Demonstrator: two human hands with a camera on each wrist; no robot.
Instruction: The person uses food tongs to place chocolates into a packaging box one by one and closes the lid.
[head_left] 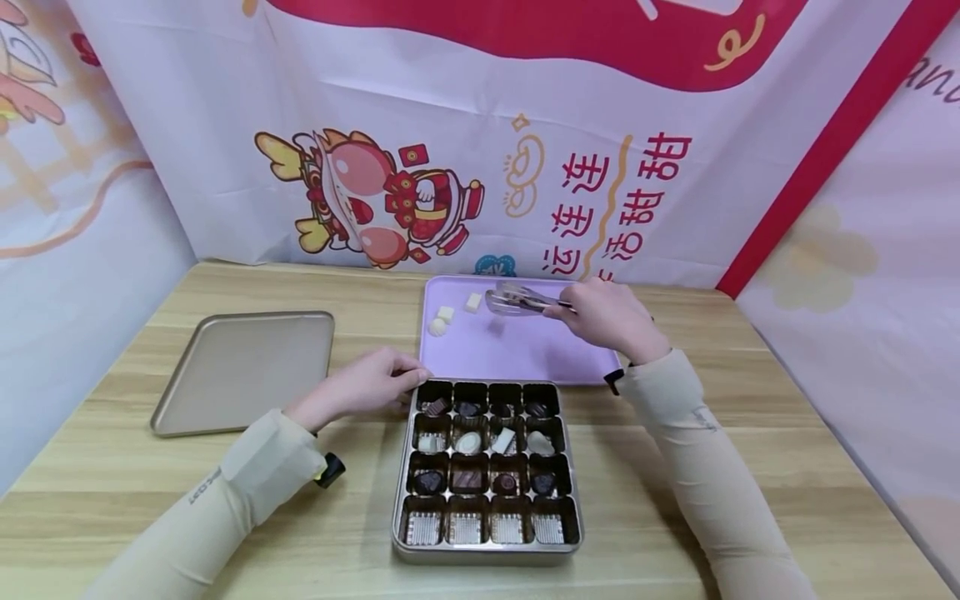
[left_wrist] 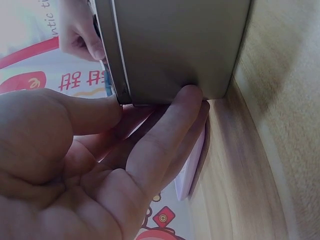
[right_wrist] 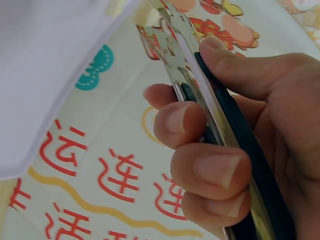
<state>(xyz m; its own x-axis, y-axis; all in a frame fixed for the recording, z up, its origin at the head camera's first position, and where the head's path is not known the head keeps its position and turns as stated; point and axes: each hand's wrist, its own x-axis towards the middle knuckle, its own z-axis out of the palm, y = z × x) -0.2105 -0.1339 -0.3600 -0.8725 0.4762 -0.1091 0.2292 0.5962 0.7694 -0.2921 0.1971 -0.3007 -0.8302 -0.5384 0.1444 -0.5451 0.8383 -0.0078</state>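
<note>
My right hand [head_left: 606, 315] grips a pair of metal tongs [right_wrist: 212, 100] with dark handles. The tongs' tips hover above the left part of a lilac tray [head_left: 517, 354]; I cannot tell whether they hold anything. Three white chocolates [head_left: 446, 314] lie at that tray's left end. In front of it is a metal tin [head_left: 487, 557] divided into square compartments. Dark chocolates [head_left: 467, 481] and white chocolates [head_left: 468, 442] fill alternate rows; the nearest row shows only ribbed liners [head_left: 465, 527]. My left hand [head_left: 371, 381] holds the tin's far left corner, thumb at the rim, fingers around the wall.
On the left of the wooden table [head_left: 360, 517] lies a flat gold-brown tray [head_left: 258, 367]. A printed cloth [head_left: 465, 92] with red lettering and a cartoon figure hangs right behind the table. More printed cloth rises at both sides.
</note>
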